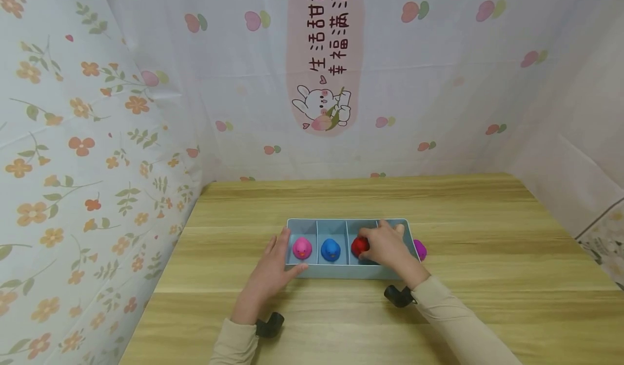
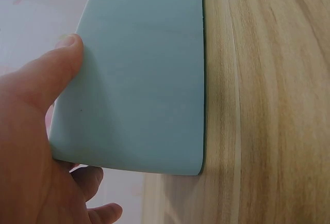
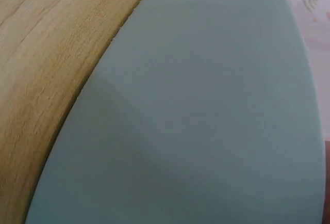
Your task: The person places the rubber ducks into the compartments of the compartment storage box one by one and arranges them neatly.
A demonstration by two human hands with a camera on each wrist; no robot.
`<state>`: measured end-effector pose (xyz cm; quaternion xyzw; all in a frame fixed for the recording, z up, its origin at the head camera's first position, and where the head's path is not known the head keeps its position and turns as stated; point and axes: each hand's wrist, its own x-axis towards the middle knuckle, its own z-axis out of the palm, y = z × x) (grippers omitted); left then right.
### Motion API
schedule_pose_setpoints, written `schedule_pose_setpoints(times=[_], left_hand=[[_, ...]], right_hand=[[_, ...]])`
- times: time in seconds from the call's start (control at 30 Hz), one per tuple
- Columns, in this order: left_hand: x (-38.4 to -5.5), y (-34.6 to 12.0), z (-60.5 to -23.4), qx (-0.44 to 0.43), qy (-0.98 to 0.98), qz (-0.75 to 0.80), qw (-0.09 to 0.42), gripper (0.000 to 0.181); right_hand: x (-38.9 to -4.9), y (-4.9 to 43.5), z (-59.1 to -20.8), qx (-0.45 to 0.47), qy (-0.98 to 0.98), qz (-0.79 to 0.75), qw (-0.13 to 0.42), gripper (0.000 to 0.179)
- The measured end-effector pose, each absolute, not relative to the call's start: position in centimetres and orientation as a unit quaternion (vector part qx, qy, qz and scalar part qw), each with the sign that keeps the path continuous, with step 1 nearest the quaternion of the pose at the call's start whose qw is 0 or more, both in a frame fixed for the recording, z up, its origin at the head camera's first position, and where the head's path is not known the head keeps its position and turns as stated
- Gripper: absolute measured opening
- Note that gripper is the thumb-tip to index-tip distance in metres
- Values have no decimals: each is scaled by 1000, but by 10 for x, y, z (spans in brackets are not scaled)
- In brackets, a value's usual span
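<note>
A pale blue box (image 1: 331, 271) with a row of compartments sits on the wooden table. In the head view, a pink toy duck (image 1: 302, 249) occupies its leftmost compartment and a blue toy duck (image 1: 331, 251) the one beside it. My left hand (image 1: 270, 270) holds the box's left front corner, thumb (image 2: 69, 53) at the front rim and fingers around the end. With thumb and fingers, my right hand (image 1: 387, 245) pinches a red toy duck (image 1: 359, 247) in the third compartment. That hand partly covers the duck and the rightmost compartment. The right wrist view mostly shows the box's front wall (image 3: 196, 105).
A purple toy (image 1: 420, 250) lies on the table against the box's right end, partly hidden. Black wrist-worn devices stick out beside both sleeves. Behind the table (image 1: 512, 256) hangs a printed white cloth (image 1: 439, 72), and a floral one (image 1: 97, 164) is at the left.
</note>
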<state>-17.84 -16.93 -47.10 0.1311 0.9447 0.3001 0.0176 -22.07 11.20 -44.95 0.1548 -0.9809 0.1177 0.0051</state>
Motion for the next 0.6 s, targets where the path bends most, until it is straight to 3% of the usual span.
schedule_pose_setpoints(times=[0.6], left_hand=[[-177,-169,-471,133,945,297,17,95]], right_hand=[[-217,114,-432,157,-980,125,-12,37]])
